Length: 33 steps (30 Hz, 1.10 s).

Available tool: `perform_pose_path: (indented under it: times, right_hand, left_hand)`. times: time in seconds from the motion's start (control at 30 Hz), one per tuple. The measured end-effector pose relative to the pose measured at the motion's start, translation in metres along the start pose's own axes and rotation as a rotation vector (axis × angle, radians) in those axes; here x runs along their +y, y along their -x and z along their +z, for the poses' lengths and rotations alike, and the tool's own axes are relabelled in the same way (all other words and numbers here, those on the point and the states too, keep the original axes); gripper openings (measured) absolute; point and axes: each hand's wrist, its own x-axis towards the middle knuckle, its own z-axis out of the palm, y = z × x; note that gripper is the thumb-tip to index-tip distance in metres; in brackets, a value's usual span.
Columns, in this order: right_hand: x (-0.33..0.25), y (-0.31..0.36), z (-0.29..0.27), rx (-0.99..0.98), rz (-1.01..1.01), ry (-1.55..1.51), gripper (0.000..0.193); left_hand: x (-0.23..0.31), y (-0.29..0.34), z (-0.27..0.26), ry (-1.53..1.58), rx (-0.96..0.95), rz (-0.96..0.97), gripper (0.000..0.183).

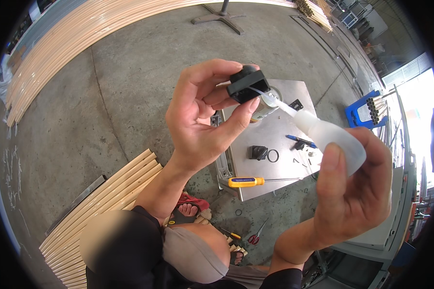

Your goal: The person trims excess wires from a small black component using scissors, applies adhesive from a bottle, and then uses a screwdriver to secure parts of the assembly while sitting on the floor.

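Note:
My left hand (200,113) grips a small black plastic part (248,85) between thumb and fingers, raised above a metal-topped table (267,185). In my right hand (357,192) is a translucent white squeeze bottle (325,132), pinched between thumb and fingers. Its thin nozzle points up and left, and the tip meets or nearly meets the black part; contact cannot be made out. Partly hidden behind the hands stands a can (265,110). Below them on the table lie another black part (259,152), a black ring (273,155) and a blue pen (300,140).
A yellow-handled screwdriver (246,182) lies along the table's near edge. Scissors (256,235) and a smaller screwdriver (231,233) are on the floor by my feet. Long wood-coloured tubes (101,202) lie at left. A blue holder (357,115) with tubes stands at right.

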Motion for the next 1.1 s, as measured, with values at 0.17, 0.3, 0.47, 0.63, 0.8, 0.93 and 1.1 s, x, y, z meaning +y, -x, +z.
perform_pose_path:
  times: [0.17,0.3,0.47,0.63,0.8,0.93,1.1]
  right_hand:
    - [-0.0002,-0.0012,0.0019,-0.03,-0.002,0.006,0.023]
    - [0.0002,-0.0009,0.0004,-0.042,-0.005,0.013,0.024]
    - [0.0032,0.0012,0.0025,0.005,0.004,-0.02,0.024]
    - [0.0049,0.0015,0.0022,0.003,-0.004,-0.036,0.025]
    - [0.0069,0.0032,0.0023,0.015,0.009,-0.065,0.025]
    - [0.0068,0.004,0.0009,-0.009,0.027,-0.044,0.025]
    - [0.0078,0.0042,0.0012,-0.012,0.018,-0.038,0.024]
  left_hand:
    - [-0.0028,0.0008,-0.0023,-0.002,0.006,0.002,0.054]
    - [-0.0022,0.0011,-0.0013,-0.005,0.0,0.003,0.055]
    - [-0.0035,0.0011,-0.0006,-0.004,-0.001,0.001,0.055]
    - [-0.0043,0.0019,-0.0008,-0.001,0.0,0.003,0.055]
    - [-0.0018,0.0017,-0.0004,-0.012,-0.004,-0.009,0.055]
    - [-0.0023,0.0018,-0.0011,-0.03,-0.012,-0.001,0.054]
    - [-0.0027,0.0015,-0.001,-0.048,-0.017,0.016,0.054]
